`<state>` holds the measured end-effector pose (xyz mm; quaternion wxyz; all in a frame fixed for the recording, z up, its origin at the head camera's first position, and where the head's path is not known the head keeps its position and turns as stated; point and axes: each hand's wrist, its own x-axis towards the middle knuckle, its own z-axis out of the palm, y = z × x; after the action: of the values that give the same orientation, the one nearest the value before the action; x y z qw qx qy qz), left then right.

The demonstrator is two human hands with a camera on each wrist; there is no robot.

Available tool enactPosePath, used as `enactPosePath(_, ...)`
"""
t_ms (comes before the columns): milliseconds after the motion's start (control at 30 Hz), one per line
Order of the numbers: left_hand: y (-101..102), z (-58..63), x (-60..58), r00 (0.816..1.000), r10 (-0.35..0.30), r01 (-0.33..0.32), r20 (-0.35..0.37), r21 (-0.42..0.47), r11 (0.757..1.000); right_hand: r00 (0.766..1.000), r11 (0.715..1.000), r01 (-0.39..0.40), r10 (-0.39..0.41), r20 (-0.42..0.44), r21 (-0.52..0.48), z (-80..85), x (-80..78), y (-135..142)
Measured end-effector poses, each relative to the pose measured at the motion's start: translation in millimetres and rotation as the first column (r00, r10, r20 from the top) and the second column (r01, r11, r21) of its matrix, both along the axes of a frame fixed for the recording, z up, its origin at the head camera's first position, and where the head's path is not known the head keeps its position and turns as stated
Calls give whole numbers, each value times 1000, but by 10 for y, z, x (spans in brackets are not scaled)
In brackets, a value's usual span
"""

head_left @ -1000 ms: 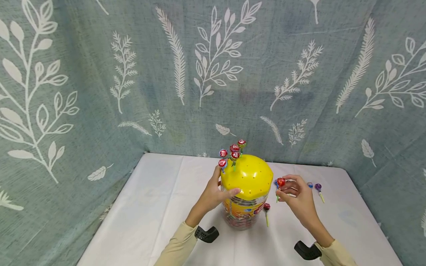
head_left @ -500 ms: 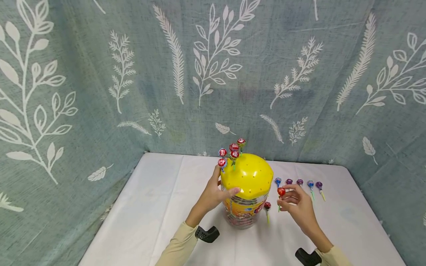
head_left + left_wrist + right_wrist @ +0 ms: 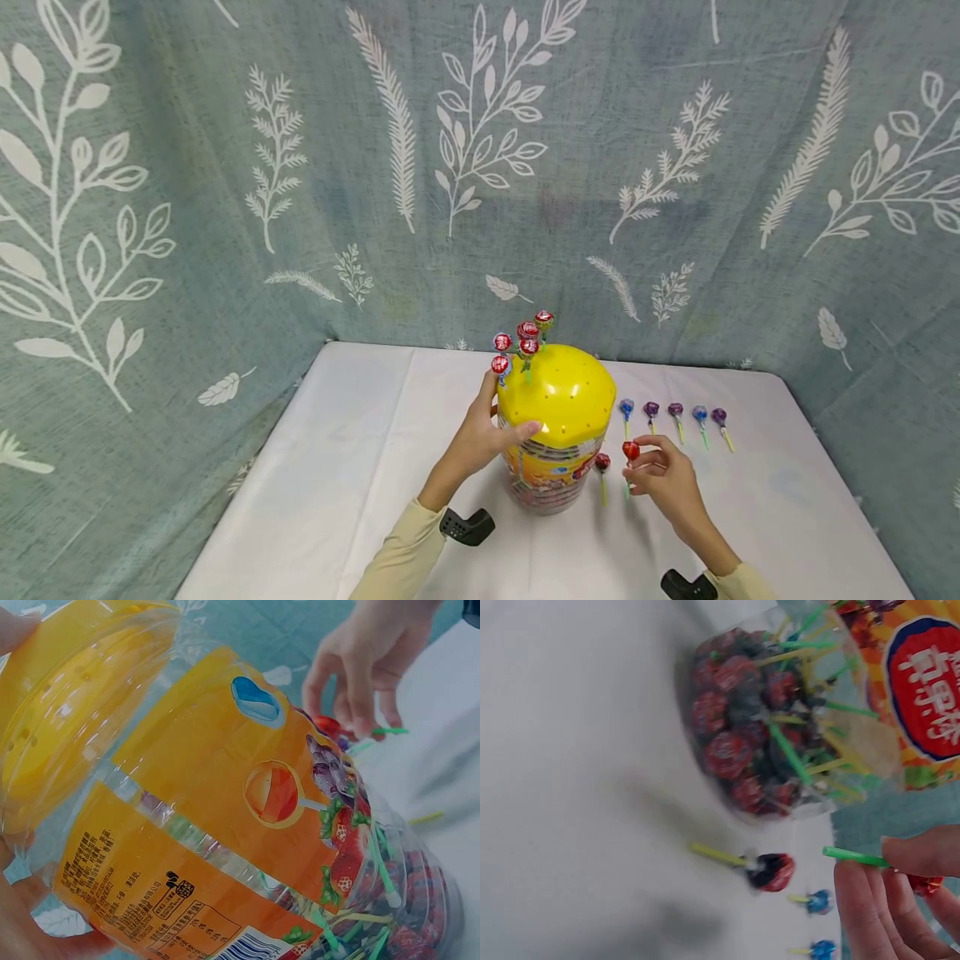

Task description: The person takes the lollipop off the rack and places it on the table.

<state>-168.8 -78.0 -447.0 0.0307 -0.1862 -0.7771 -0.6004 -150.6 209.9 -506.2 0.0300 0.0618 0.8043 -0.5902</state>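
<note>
A clear plastic jar [image 3: 551,475] with an orange fruit-print label and a yellow domed lid [image 3: 570,387] stands on the table. My left hand [image 3: 480,437] grips the lid's left side, thumb across its front. Several red-topped lollipops [image 3: 528,331] stand upright in small holes at the lid's back left. Right of the jar, my right hand [image 3: 667,483] pinches a red lollipop [image 3: 631,451], head up in the head view. Its green stick [image 3: 855,857] sticks out past the fingers in the right wrist view. Inside the jar's lower part, more wrapped lollipops [image 3: 727,754] are piled.
A dark red lollipop [image 3: 602,463] with a yellow stick lies beside the jar's right side. Behind the right hand, several blue and purple lollipops [image 3: 676,411] lie in a row on the white tablecloth [image 3: 360,467]. A leaf-patterned curtain [image 3: 555,208] hangs behind the table.
My right hand has come nearer the front edge with the red lollipop, uncovering the row of lollipops behind it. The left hand stays on the lid.
</note>
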Motion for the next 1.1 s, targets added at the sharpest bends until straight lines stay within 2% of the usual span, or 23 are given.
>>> enactPosePath(367,8,-2,-4,1000,-2,3,-4,16,1000,993,990,4,-21,117,139,-249,-46,62)
enactPosePath(700,9,-13,2,1000,-2,2,-7,17,1000,995,979,0,-20,98,203,-424,-70,134)
enactPosePath(800,-1,-8,-2,1000,-16,16,9,16,1000,995,971,2,-25,96,238,-460,-93,130)
enactPosePath(1100,8,-24,2,1000,6,-5,-2,22,1000,995,955,-13,-17,98,296,-529,-156,113)
